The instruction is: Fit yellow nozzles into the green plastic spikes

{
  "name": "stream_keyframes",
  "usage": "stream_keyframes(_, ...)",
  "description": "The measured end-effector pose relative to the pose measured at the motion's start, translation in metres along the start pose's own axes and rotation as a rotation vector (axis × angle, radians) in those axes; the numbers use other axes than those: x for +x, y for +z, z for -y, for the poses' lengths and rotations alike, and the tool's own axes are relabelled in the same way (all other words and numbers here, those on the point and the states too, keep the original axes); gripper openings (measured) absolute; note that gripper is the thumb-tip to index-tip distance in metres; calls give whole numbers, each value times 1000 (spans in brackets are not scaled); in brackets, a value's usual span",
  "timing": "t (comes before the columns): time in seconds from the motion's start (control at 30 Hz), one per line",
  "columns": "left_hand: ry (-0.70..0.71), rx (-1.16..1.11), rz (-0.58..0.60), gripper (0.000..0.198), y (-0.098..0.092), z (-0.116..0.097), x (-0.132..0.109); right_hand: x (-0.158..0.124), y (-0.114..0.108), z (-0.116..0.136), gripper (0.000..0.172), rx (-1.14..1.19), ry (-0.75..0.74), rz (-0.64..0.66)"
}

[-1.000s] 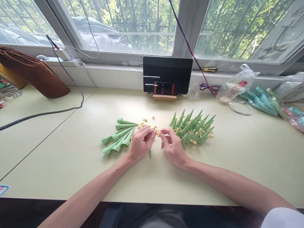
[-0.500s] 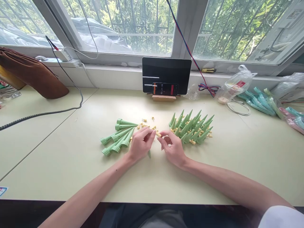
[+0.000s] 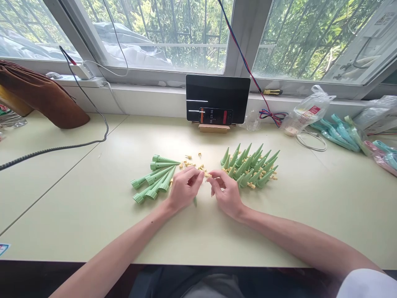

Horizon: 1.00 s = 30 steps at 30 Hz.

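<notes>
My left hand [image 3: 185, 187] is closed around a green plastic spike [image 3: 195, 202]; only its tip pokes out below the palm, the rest is hidden. A small yellow valve [image 3: 207, 175] is pinched at the fingertips of my right hand [image 3: 226, 192], touching or very near my left fingertips. Left of my hands, several hollow green spikes [image 3: 151, 191] lie fanned out. Loose yellow valves [image 3: 187, 164] are scattered just beyond my left fingers. To the right, green spikes with yellow valves fitted [image 3: 252, 169] stand points up in a tight cluster.
A phone [image 3: 215, 116] leans against a dark tablet [image 3: 217, 93] by the window wall. At the right lie a clear plastic bag [image 3: 308, 111], a coiled white cable [image 3: 313, 142] and teal items [image 3: 339, 130]. A black cord [image 3: 62, 147] and a brown bag [image 3: 58, 105] occupy the left.
My fingertips have shifted very slightly around the yellow valve, and its angle has turned a little. The spikes and loose valves on the table are unmoved.
</notes>
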State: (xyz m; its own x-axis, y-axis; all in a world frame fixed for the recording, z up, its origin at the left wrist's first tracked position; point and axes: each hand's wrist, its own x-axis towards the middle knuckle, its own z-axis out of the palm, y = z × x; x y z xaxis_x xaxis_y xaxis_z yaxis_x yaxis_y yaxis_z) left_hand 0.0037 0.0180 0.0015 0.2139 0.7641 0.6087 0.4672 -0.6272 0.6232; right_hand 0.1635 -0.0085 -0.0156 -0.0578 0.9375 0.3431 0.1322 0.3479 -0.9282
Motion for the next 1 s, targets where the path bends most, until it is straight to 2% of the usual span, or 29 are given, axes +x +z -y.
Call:
stream_keyframes(0.53,65,16,37,23,-2,-1,0,1,-2,-1,32,-1,51,44)
stream_keyframes(0.77,46,39,2,25,-1,-1,0,1,-1,1,21,61,45,51)
stream_keyframes(1.0,54,39,13,26,-1,0,0,1,-1,-2,17,50,27,51)
